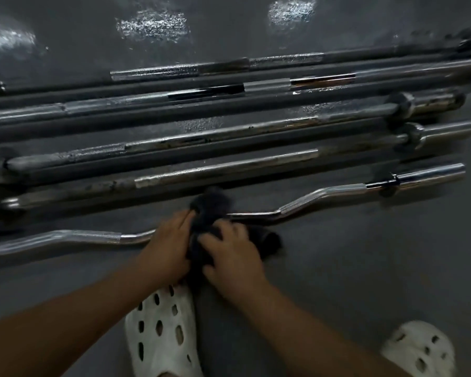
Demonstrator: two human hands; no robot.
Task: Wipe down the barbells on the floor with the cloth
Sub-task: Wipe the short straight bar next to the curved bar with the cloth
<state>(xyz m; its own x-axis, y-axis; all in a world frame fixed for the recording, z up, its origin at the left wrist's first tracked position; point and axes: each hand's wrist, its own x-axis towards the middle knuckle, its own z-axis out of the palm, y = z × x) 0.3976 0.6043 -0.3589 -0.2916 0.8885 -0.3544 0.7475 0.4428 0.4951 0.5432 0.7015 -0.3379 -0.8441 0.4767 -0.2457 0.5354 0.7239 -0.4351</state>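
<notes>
Black fuzzy cloth (210, 204) sits bunched over the middle of the chrome zigzag curl bar (305, 202), the bar nearest our feet. We have both hands on it. Left hand (169, 246) clamps the cloth's left side, fingers curled down into the fabric. Right hand (233, 257) grips the right side, fingers curled over a fold. Blur hides whether the fingers close fully under the bar. Our read: a two-hand wrap puts cloth all round the tube, so one slide cleans the full circumference. A loose end of cloth spills onto the dark grey floor (365, 254) just right of the right hand.

Curl bar lies flat, left to right across the view, its centre hidden under cloth and hands, with the bends showing on either side. Beyond it, apart from the hands, a row of straight steel barbells (229, 167) lies parallel, several with dull or rusty patches. Side by side like that, we can likely work bar by bar without shifting far. No cloth on those, so we judge most of the job is left. White perforated clogs (161, 330) are planted just behind the hands.
</notes>
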